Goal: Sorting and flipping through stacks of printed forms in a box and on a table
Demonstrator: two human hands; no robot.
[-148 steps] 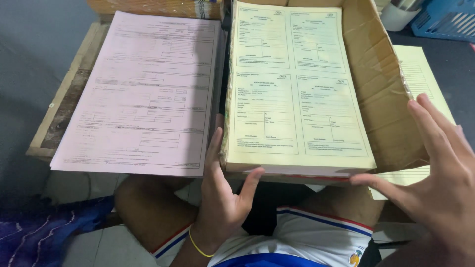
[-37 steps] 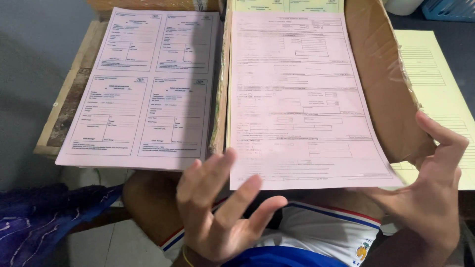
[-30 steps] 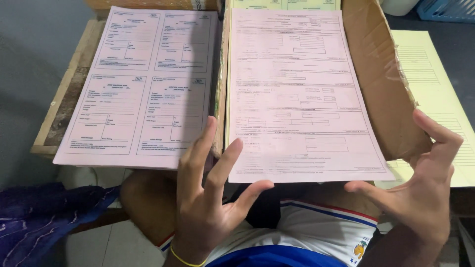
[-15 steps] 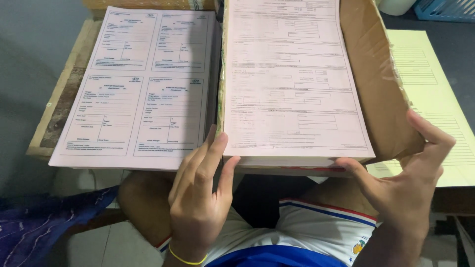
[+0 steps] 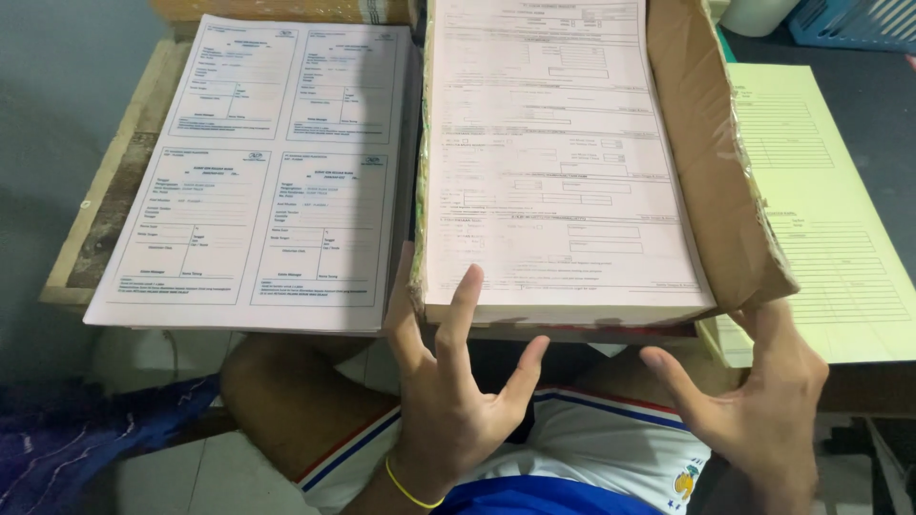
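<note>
Two pink form stacks on wooden bench; our left hand and right hand spread, gripping nothing; grey floor.

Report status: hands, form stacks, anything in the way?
Left hand open, fingers on near edge of right pink stack. Right hand open, just off it. Cardboard flap beside stack; left pink stack untouched.

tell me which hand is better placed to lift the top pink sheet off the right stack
Left, probably. The left hand has a fingertip lying on the near edge of the right stack's top pink sheet. The right hand hovers open below the stack's near right corner, touching no paper.
</note>
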